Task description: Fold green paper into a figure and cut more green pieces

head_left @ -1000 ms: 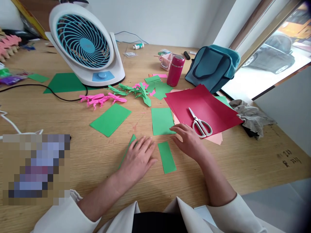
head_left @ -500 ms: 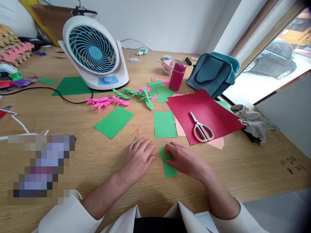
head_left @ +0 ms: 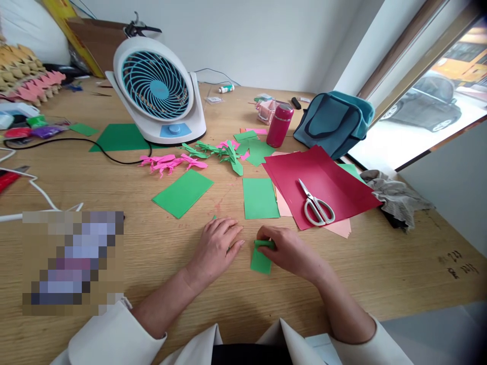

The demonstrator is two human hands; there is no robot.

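Note:
My right hand (head_left: 283, 248) pinches a small green paper strip (head_left: 261, 262) at its far end, which curls over between thumb and fingers. The strip's near end lies on the table. To its left, my left hand (head_left: 216, 243) rests flat, palm down, with fingers stretched out. A sliver of green paper shows at its fingertips and under the palm; most of that piece is hidden. Beyond the hands lie a green paper sheet (head_left: 261, 198) and a second, slanted green sheet (head_left: 183, 193). White-handled scissors (head_left: 316, 205) lie on dark red paper (head_left: 342, 187) at the right.
Folded pink paper shapes (head_left: 167, 163) and green ones (head_left: 233, 158) lie in front of a white fan (head_left: 160, 91). A red flask (head_left: 280, 125) and a teal bag (head_left: 335, 124) stand at the back right. A white cable (head_left: 38, 190) runs along the left.
My right hand has lifted and curled the far end of the green strip, which earlier lay flat. My left hand stays flat in place. The whole view has shifted slightly.

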